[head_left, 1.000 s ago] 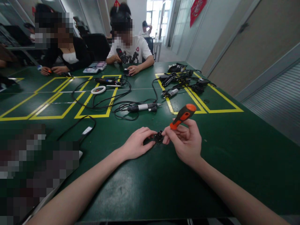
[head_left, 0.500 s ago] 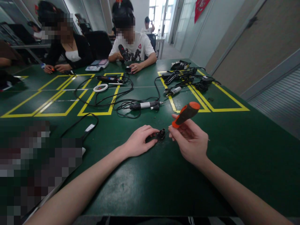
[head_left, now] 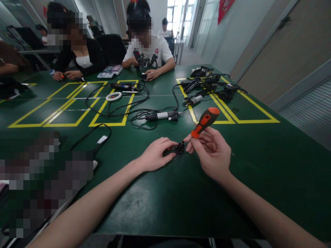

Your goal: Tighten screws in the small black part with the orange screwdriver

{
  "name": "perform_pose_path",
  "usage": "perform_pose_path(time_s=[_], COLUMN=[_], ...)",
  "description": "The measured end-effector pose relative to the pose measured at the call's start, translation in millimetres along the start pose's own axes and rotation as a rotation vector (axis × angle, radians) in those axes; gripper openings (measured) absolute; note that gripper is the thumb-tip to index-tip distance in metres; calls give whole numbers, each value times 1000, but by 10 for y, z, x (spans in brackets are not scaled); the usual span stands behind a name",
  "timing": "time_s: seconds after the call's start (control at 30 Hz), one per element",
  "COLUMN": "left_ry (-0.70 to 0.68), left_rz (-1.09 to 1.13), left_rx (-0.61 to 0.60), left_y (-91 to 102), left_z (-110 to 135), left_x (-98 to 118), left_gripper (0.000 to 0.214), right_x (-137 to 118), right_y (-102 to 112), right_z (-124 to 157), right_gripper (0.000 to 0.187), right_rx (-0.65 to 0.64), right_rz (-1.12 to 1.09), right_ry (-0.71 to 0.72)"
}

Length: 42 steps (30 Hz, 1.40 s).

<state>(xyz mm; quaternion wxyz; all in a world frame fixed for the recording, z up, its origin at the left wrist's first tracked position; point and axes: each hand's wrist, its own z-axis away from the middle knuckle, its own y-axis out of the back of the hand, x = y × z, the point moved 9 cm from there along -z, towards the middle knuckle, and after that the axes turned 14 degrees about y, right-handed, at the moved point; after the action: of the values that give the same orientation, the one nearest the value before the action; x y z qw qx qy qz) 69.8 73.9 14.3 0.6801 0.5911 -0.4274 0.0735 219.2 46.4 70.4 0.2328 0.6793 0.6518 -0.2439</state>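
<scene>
My left hand [head_left: 159, 154] rests on the green table and grips a small black round part [head_left: 180, 148] between thumb and fingers. The part stands upright, with a short tube on a wider base. In my right hand [head_left: 213, 150] is a screwdriver [head_left: 206, 121] with an orange and dark grey handle, pinched low by thumb and fingers. Its handle tilts up and to the right, and the shaft points down toward the black part. The fingers hide most of the shaft, so I cannot tell whether its tip touches the part.
A silver and black electric screwdriver [head_left: 161, 115] with coiled cable lies ahead. Tangled black cables and tools [head_left: 204, 84] sit at the back right. A white ring [head_left: 113, 96] lies inside yellow tape. Blurred-out items [head_left: 51, 186] cover the left. Two people work across the table.
The screwdriver's handle has turned about its axis and tips slightly further, with my right fingers shifted around it. My left hand still holds the black part. The view has shifted slightly.
</scene>
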Motion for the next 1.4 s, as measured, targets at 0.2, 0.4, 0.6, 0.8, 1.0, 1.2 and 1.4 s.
perform_pose_path(time_s=[0.2, 0.4, 0.6, 0.8, 1.0, 1.2, 1.4], left_ry=[4, 12, 5, -2, -6, -3, -10], left_rz=[5, -2, 15, 7, 6, 6, 8], left_rx=[-7, -3, 6, 0, 5, 1, 2], left_y=[15, 20, 12, 15, 8, 6, 16], left_z=[10, 17, 15, 18, 19, 18, 25], left_x=[2, 12, 6, 4, -12, -9, 5], left_gripper=[27, 25, 25, 24, 25, 24, 25], right_x=[54, 43, 13, -32, -26, -48, 3], right_y=[-3, 0, -6, 21, 35, -17, -12], right_z=[12, 19, 1, -42, -10, -6, 13], right_gripper=[36, 32, 28, 23, 39, 39, 32], right_rx=[31, 40, -6, -6, 25, 6, 40], right_rz=[-71, -61, 42, 120, 54, -39, -87], right_ry=[-38, -25, -56, -48, -20, 15, -55])
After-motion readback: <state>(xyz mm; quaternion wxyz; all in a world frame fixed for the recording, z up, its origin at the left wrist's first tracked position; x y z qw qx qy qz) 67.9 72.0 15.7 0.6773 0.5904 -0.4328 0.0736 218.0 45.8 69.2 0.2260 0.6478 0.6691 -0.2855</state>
